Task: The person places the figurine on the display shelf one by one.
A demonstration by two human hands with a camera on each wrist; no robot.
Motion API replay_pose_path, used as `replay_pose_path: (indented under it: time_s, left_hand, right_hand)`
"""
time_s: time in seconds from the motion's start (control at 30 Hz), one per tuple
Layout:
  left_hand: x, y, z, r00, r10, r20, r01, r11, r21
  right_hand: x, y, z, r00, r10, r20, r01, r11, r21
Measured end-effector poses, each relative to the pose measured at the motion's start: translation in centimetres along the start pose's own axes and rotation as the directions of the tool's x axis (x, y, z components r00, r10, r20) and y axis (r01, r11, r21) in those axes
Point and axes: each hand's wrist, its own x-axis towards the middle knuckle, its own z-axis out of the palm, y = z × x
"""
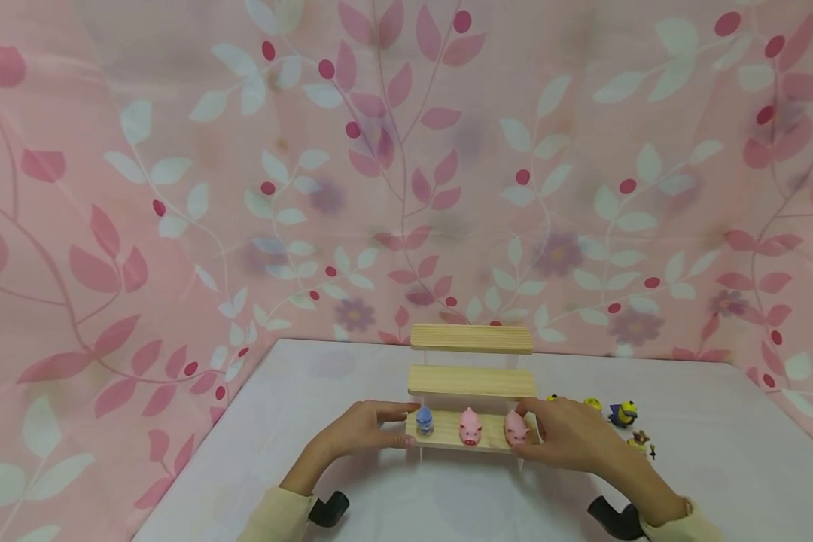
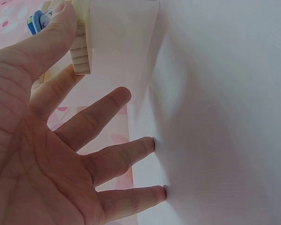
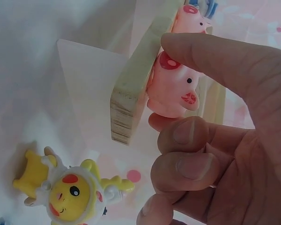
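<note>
A three-tier wooden shelf (image 1: 447, 430) with clear supports stands on the white table. My left hand (image 1: 362, 430) grips the left end of its lowest board between thumb and index finger; the other fingers spread apart in the left wrist view. Beside them on that board is a small blue figure (image 1: 424, 421). A pink pig (image 1: 470, 427) sits at the board's middle, snout forward. At the right end, my right hand (image 1: 569, 433) pinches a second pink pig (image 3: 171, 93), its thumb near the snout at the board's front edge.
Right of the shelf, partly behind my right hand, are several small toys, among them a yellow-and-blue figure (image 1: 623, 414) and a yellow figure in a white hood (image 3: 65, 199). The shelf's middle board (image 1: 470, 381) and top board (image 1: 470, 339) rise behind. A pink floral cloth (image 1: 406, 188) hangs at the back.
</note>
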Motion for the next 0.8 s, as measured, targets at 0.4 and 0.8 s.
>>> replay_pose_path:
  time_s: [0.4,0.8]
  left_hand:
    - [0.1,0.0,0.0,1.0,0.022,0.001,-0.022,1.0,-0.002]
    - [-0.1,0.1,0.0,1.0,0.021,-0.001,-0.021,1.0,0.005]
  right_hand:
    - [-0.7,0.3,-0.6,1.0,0.0,-0.017,-0.001,1.0,-0.021]
    - [-1.6,1.4,-1.0,0.998,0.057,-0.013,-0.057,0.998,-0.001]
